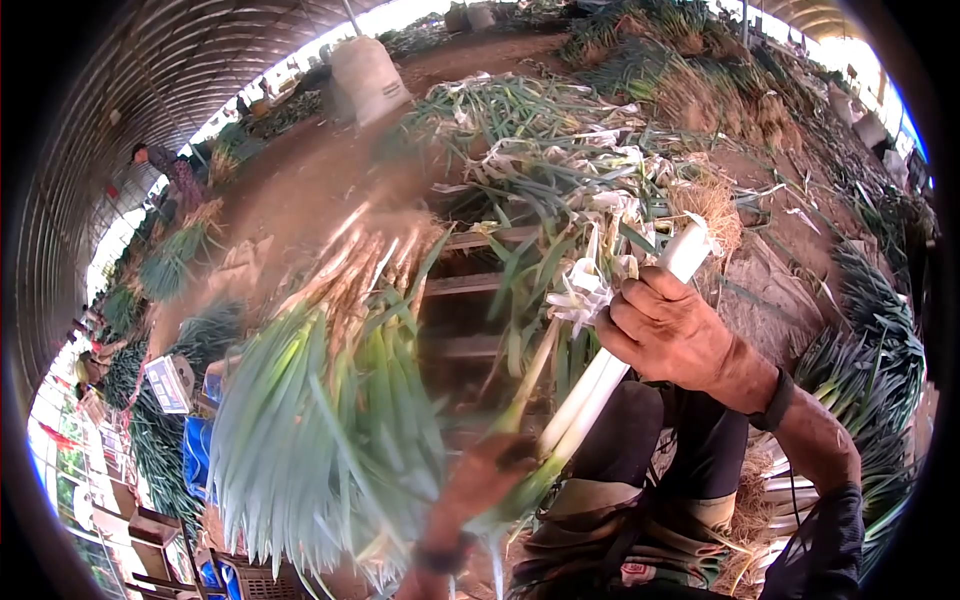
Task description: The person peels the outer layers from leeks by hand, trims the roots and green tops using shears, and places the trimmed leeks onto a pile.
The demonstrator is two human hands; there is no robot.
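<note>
My right hand (668, 325) is closed around the white stalks of long green onions (582, 402), fingers wrapped about them. Their root ends (712, 215) point up and away, and the green part runs down toward my left hand. My left hand (478, 485) is smeared by motion beside the lower stalks and a peeled-looking outer leaf (530, 385); its fingers cannot be made out. A large bundle of green onions (320, 420) lies to the left, roots away from me and leaves toward me. Pale, torn leaf skins (582, 292) hang just beyond my right hand.
A slatted wooden surface (465, 285) shows in front of my knees. Beyond it is a heap of stripped leaves (530, 130). A white sack (368, 80) stands at the back. More onions (860, 370) lie at right. A person (175, 175) bends at far left, near a scale (168, 385).
</note>
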